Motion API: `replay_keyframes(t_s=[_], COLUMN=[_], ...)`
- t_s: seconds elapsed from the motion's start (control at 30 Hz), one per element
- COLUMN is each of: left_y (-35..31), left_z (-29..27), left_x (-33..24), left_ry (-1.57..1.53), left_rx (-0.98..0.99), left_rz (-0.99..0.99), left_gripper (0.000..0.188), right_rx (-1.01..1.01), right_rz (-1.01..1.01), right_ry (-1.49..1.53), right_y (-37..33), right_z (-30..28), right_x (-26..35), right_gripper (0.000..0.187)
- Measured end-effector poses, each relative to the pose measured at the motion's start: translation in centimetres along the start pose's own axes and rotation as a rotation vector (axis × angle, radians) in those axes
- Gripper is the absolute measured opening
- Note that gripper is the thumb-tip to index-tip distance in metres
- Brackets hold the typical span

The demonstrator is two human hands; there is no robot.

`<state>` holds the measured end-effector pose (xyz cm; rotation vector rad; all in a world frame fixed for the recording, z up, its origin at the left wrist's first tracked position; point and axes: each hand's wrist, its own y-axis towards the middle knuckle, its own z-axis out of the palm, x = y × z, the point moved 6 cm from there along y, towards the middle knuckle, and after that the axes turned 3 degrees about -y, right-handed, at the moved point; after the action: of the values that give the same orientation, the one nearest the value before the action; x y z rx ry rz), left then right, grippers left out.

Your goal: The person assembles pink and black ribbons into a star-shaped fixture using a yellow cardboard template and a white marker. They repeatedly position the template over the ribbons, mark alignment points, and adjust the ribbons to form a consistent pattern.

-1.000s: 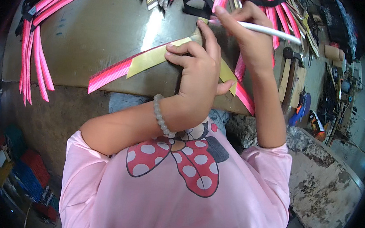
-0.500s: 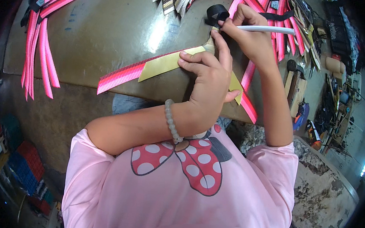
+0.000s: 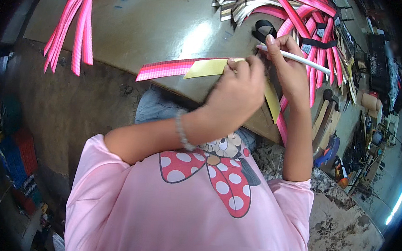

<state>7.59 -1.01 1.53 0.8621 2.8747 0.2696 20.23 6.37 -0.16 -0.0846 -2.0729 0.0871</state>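
Observation:
My left hand, slightly blurred, has its fingers curled at the end of a yellow strip, which lies along a pink striped webbing strap. A second yellow length slants down beyond the hand, with pink webbing at its lower end. Between the thumb and fingers of my right hand is a slim white pen, its pinkish tip toward the left. A black webbing loop stands just above that hand. The join between the two angled lengths is hidden by my left hand.
A brown table carries bundles of pink straps at the far left and far right. Beige striped straps lie at the back. Wooden-handled tools sit right of my forearm. The table's near edge runs below the strap.
My left hand's fingers, spread on the yellow strip before, are now curled in. The pen has tilted, its rear end lower, and sits away from the strap. The whole view has shifted.

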Motion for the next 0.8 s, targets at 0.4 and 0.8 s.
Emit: replay_keyframes(t_s=[0.4, 0.8], left_y=[-4.9, -7.2], left_z=[-1.9, 0.9], left_x=[7.4, 2.8], left_ry=[-0.56, -0.145], left_rx=[-0.109, -0.141], left_rz=[0.0, 0.085], left_gripper=[0.032, 0.056], right_rx=[-0.078, -0.03], right_rz=[0.008, -0.231], right_ry=[-0.136, -0.081], right_y=[-0.5, -3.3], right_z=[0.5, 9.9], right_x=[2.4, 7.7], right_gripper=[0.032, 0.04])
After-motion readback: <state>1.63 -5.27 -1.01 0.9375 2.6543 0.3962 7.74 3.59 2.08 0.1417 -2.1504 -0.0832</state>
